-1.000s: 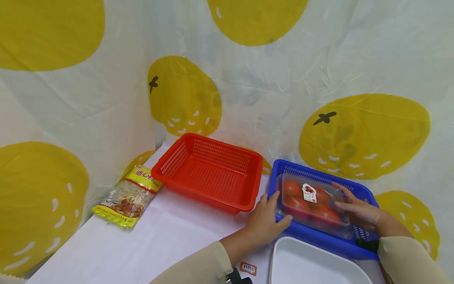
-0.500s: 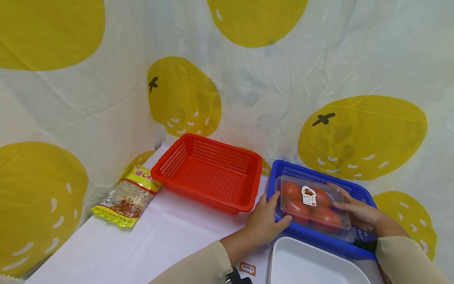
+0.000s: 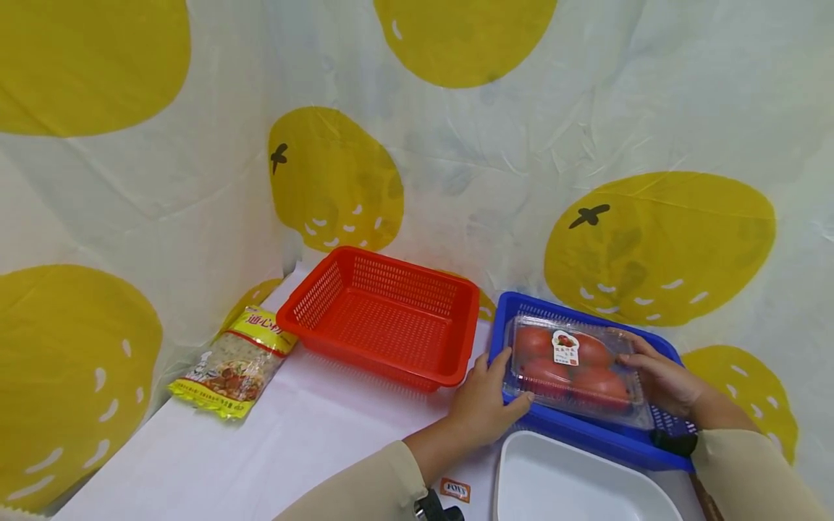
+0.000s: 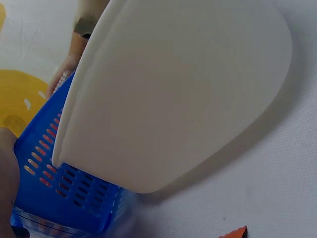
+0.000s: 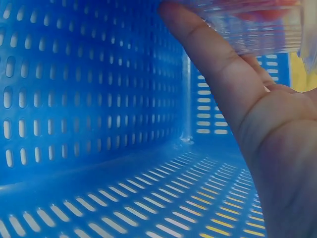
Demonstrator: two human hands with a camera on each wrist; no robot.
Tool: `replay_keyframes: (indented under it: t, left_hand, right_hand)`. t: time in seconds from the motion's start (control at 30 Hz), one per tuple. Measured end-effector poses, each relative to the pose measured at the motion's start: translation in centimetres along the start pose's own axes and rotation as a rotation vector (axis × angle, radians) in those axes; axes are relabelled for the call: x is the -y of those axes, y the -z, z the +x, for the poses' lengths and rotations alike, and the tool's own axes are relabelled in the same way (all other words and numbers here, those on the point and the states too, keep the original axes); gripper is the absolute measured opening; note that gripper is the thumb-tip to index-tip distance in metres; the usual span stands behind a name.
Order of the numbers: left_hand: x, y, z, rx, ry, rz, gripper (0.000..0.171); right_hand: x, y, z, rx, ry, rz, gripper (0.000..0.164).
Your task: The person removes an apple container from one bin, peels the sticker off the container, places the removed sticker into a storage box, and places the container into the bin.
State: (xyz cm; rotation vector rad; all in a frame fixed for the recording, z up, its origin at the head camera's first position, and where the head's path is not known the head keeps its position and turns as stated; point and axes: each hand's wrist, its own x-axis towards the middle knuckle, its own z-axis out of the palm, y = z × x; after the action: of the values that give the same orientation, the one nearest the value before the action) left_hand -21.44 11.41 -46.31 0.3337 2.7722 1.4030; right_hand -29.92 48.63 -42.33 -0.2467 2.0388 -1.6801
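In the head view, a clear plastic box of tomatoes [image 3: 565,373] with a white label sits within the blue basket [image 3: 560,416], partly above its rim. My right hand [image 3: 664,376] holds the box by its right end. The right wrist view shows the thumb [image 5: 223,64] stretched along the underside of the clear box [image 5: 270,34], over the slotted basket floor [image 5: 148,198]. My left hand [image 3: 478,401] grips the left end of the blue basket, its thumb over the near rim. Most of that hand is cut off in the left wrist view.
A red basket [image 3: 391,318] with nothing in it stands left of the blue one. Close in front is a white tray [image 3: 573,481], beside a small orange Fox's packet [image 3: 455,490]. A yellow-ended food bag [image 3: 237,362] lies far left. Lemon-patterned sheeting [image 3: 469,181] hangs behind.
The tomato box has dipped slightly, then risen a little in the basket, with my right hand still on it. My left hand has stayed at the basket's rim.
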Motion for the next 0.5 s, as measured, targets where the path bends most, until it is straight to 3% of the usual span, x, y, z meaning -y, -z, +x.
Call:
replay_keyframes:
  t: [0.2,0.37,0.5]
  left_hand:
    - [-0.5,-0.2,-0.2,-0.009,-0.006,0.014,0.088]
    - [-0.5,-0.2,-0.4,-0.027,0.006,0.05,0.091]
    - [-0.4,-0.1,-0.6,-0.044,-0.025,0.103,0.09]
  right_hand:
    - [0.5,0.6,-1.5,0.026,0.073,-0.016,0.05]
    - [1.1,1.0,-2.5,-0.02,0.064,-0.04,0.049]
    - [1.9,1.1,-3.3,-0.061,0.082,-0.013,0.043]
